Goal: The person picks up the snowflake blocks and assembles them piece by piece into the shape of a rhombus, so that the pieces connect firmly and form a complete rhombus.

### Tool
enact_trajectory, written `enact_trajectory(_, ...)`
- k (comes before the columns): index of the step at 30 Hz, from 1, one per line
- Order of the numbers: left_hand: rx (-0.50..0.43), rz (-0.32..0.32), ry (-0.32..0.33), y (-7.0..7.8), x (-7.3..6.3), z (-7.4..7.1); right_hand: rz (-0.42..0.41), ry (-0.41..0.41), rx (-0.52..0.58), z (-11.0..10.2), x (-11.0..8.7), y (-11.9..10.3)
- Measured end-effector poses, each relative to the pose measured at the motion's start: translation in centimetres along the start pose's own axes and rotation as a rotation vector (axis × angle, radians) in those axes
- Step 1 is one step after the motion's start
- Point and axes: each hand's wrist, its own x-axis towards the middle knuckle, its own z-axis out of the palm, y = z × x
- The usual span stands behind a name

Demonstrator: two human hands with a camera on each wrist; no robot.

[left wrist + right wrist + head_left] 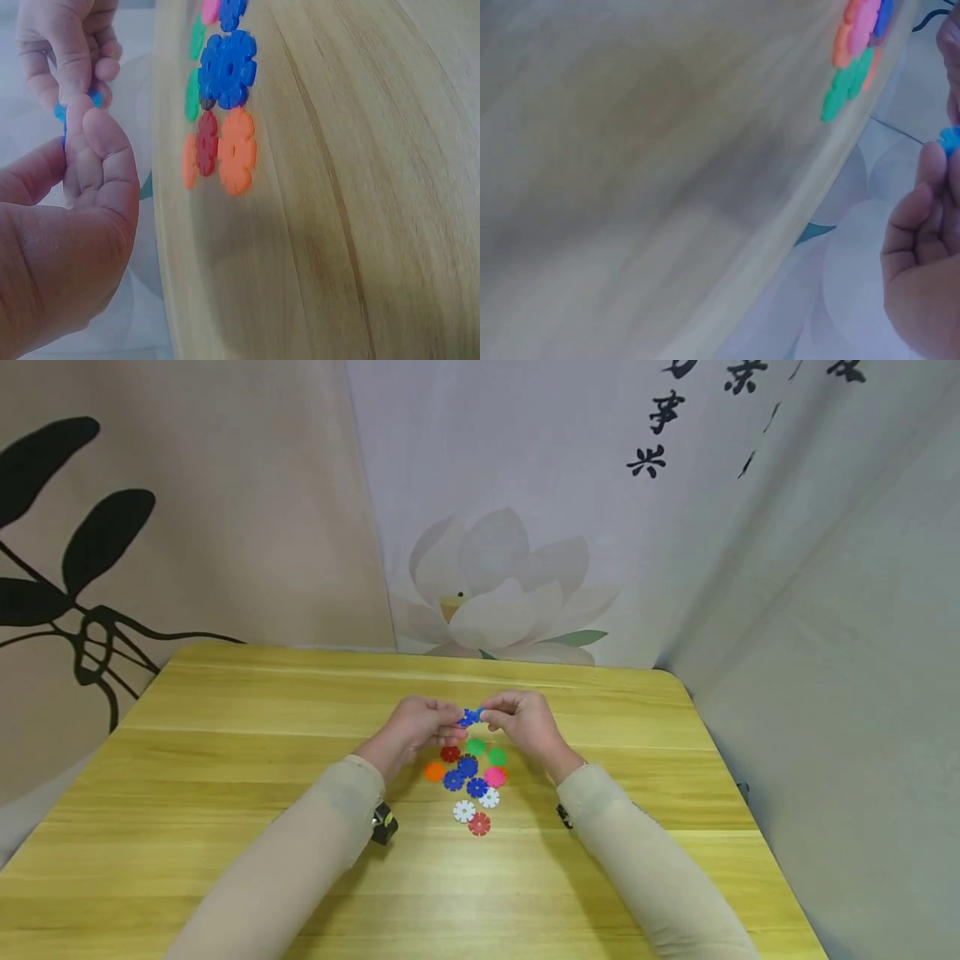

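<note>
**A:** What lies on the yellow wooden surface [225,735]?

**B:** Flat, notched plastic discs in a loose cluster — three dark blue discs [453,779] in the middle, two green discs [497,757] beyond them, a pink disc [495,777] to the right, and a bright orange disc [435,772] to the left. Two white discs [464,811] and a pale red disc [479,824] lie nearest the camera.

**A:** And the edges?

**B:** The cluster sits well apart from both side edges, with wood grain running to left and right. The far edge meets a hanging cloth [517,585] printed with a pale lotus.

**A:** How are the hands?

**B:** Both pinched tight, raised above the surface just beyond the cluster. The left hand [418,723] grips a deep-blue plastic piece [467,719]; the right hand [528,722] grips a light-blue plastic piece [949,140] beside it — whether the two are joined, one cannot tell.
</note>
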Motion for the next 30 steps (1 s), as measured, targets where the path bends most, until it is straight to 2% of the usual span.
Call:
enact_trajectory(4,0.029,0.005,-0.002,0.0,-0.1,-0.1,-0.089,-0.008,-0.127,-0.1,0.0,-0.3)
enact_trajectory(6,0.022,0.003,-0.003,0.1,-0.2,-0.1,-0.091,-0.014,-0.144,-0.1,-0.1,-0.4)
enact_trajectory(9,0.004,-0.004,0.004,0.1,-0.4,-0.2,-0.015,-0.019,-0.069,-0.1,-0.2,-0.5)
enact_trajectory(12,-0.020,0.005,0.010,0.3,-0.5,-0.3,0.068,0.010,0.065,-0.4,-0.3,-0.5)
enact_trajectory(14,-0.032,0.015,0.012,0.5,-0.5,-0.3,0.092,0.036,0.131,-0.7,-0.3,-0.5)
enact_trajectory(23,-0.058,0.012,-0.037,0.6,-0.5,0.1,0.088,0.030,0.163,-1.0,-0.2,-0.6)
enact_trajectory(30,-0.086,0.006,-0.055,0.6,-0.7,0.0,0.045,0.056,0.164,-0.6,-0.2,-0.2)
